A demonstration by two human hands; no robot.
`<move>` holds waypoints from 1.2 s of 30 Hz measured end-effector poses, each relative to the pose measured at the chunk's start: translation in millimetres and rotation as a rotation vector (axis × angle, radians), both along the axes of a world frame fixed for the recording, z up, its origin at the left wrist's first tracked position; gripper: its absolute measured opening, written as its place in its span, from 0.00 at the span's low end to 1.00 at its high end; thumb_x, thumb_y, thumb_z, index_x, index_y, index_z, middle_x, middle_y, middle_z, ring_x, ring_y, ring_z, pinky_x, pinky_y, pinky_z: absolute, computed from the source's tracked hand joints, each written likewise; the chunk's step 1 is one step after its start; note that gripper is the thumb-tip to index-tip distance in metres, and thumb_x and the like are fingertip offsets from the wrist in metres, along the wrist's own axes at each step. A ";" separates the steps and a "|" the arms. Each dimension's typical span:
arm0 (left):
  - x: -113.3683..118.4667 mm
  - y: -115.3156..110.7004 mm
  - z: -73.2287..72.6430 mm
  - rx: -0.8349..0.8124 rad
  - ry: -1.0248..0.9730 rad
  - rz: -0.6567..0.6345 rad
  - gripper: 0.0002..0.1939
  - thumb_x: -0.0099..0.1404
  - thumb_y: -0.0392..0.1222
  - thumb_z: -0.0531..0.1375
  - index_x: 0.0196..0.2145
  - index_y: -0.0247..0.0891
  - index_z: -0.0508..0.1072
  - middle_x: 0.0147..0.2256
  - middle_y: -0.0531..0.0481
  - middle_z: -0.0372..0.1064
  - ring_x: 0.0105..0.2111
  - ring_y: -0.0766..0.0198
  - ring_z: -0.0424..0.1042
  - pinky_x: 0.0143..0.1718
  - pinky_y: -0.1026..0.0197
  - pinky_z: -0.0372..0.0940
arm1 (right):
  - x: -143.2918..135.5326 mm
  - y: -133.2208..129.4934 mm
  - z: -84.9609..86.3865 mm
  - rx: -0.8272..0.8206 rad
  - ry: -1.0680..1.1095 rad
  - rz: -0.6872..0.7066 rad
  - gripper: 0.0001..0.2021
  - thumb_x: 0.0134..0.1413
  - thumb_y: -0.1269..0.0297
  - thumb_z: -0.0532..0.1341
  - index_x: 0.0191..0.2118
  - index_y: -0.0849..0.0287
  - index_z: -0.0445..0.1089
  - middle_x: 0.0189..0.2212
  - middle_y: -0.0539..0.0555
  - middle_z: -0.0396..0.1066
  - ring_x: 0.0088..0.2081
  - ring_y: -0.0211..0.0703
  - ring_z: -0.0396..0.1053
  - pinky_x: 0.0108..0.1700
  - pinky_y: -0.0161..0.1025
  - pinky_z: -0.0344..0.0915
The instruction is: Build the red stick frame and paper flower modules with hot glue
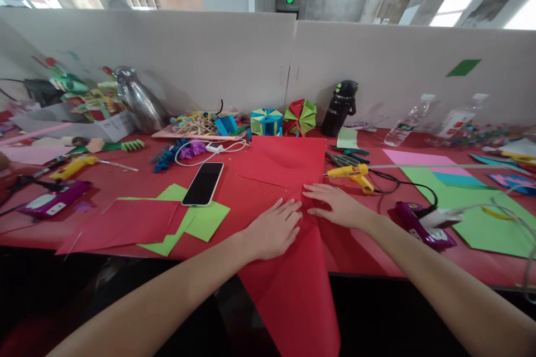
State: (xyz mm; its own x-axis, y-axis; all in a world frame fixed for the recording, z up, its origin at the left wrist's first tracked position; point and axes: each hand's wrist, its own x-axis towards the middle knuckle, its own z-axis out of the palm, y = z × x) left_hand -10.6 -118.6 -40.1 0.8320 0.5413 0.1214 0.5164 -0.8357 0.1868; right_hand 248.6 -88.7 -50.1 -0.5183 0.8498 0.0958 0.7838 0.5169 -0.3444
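A large sheet of red paper lies on the red tabletop, and its near part hangs over the front edge toward me. My left hand rests flat on this sheet with its fingers spread. Close to its right, my right hand also has spread fingers, its fingertips touching the paper near a crease. The two hands are almost together but apart. Left of them lie a black-screened phone, light green sheets and smaller red sheets.
Right of my hands is a yellow glue gun with a purple power strip. Another glue gun lies left. A black bottle, folded paper shapes and a steel flask stand by the white partition.
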 end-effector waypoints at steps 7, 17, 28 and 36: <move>-5.1 4.8 -2.0 -0.093 0.092 -0.009 0.36 0.73 0.59 0.37 0.69 0.32 0.46 0.70 0.42 0.38 0.71 0.54 0.33 0.69 0.48 0.31 | 5.7 -8.7 15.5 -0.239 -0.122 0.043 0.48 0.49 0.33 0.59 0.71 0.48 0.44 0.72 0.52 0.35 0.71 0.59 0.31 0.69 0.63 0.33; -5.0 4.6 3.9 -0.122 0.103 -0.024 0.34 0.73 0.58 0.39 0.69 0.39 0.47 0.71 0.42 0.36 0.71 0.53 0.34 0.69 0.45 0.32 | -15.6 -47.5 37.5 -0.390 -0.229 0.059 0.65 0.36 0.32 0.65 0.72 0.58 0.30 0.71 0.59 0.20 0.70 0.67 0.21 0.68 0.64 0.25; -4.0 6.5 -0.5 -0.070 0.100 -0.044 0.33 0.71 0.55 0.47 0.68 0.36 0.52 0.70 0.40 0.42 0.70 0.50 0.38 0.69 0.42 0.35 | -50.3 -50.7 19.7 -0.193 -0.141 0.005 0.44 0.62 0.36 0.46 0.72 0.58 0.30 0.72 0.59 0.30 0.72 0.53 0.31 0.70 0.59 0.29; -2.9 5.7 -0.6 -0.100 0.082 -0.014 0.34 0.73 0.59 0.40 0.67 0.36 0.54 0.70 0.40 0.38 0.71 0.52 0.34 0.69 0.43 0.32 | -37.6 -26.8 9.4 -0.141 -0.123 -0.003 0.41 0.64 0.38 0.43 0.72 0.55 0.28 0.71 0.56 0.33 0.72 0.51 0.36 0.69 0.64 0.26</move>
State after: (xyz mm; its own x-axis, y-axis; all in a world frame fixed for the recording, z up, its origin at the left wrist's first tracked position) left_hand -13.5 -112.9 -40.7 0.8443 0.5359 -0.0014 0.5222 -0.8220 0.2274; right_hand 211.0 -115.5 -40.8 -0.5160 0.8520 -0.0889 0.8261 0.4675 -0.3146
